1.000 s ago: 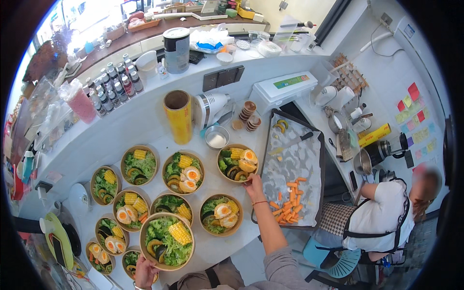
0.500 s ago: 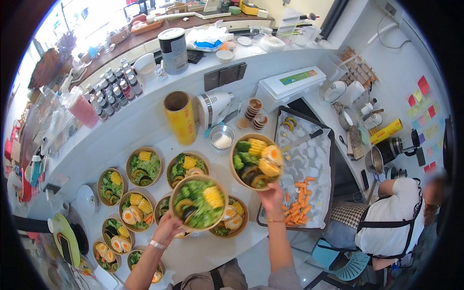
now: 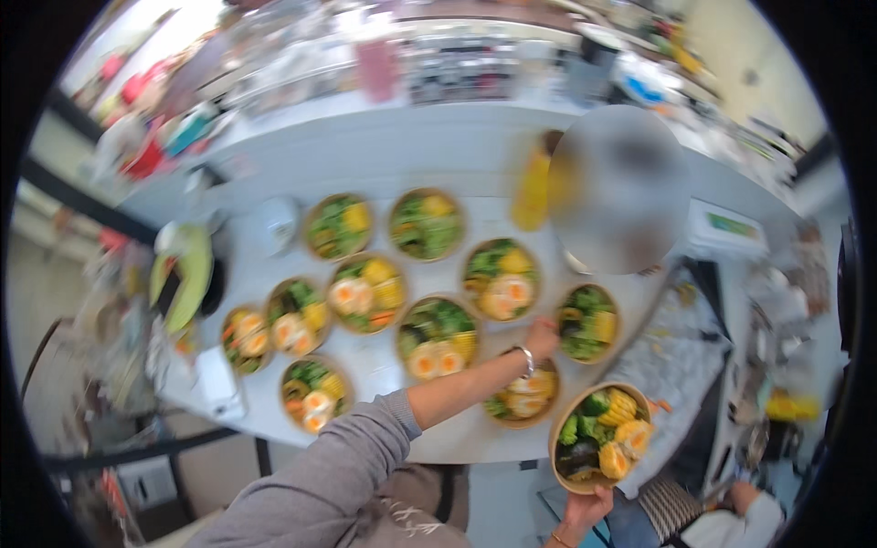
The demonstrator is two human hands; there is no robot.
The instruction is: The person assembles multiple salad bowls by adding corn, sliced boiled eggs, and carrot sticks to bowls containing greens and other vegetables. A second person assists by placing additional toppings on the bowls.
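My left hand (image 3: pixel 544 338) is at the left rim of a round brown bowl (image 3: pixel 587 322) of leafy greens, corn and dark squash slices, its fingers closed on the edge and partly blurred. The bowl is at the right end of a group of similar bowls. Lower right, my right hand (image 3: pixel 589 505) grips the near edge of another bowl (image 3: pixel 601 437), tilted toward me, with broccoli, corn, halved eggs and dark squash slices. Under my left wrist, a bowl with eggs and corn (image 3: pixel 521 393) is partly covered. Beside it is a bowl with egg halves and greens (image 3: pixel 437 336).
Several more filled bowls (image 3: pixel 367 292) cover the white table to the left. A paper-lined tray (image 3: pixel 681 365) lies at the right, near a seated person (image 3: pixel 731 525). A yellow roll (image 3: pixel 532 190) stands at the back, beside a large blurred round patch.
My view has swung left. The greens-and-corn bowl in my left hand has gone from mid-air to the right end of the group. My right hand still holds its bowl, now lower right.
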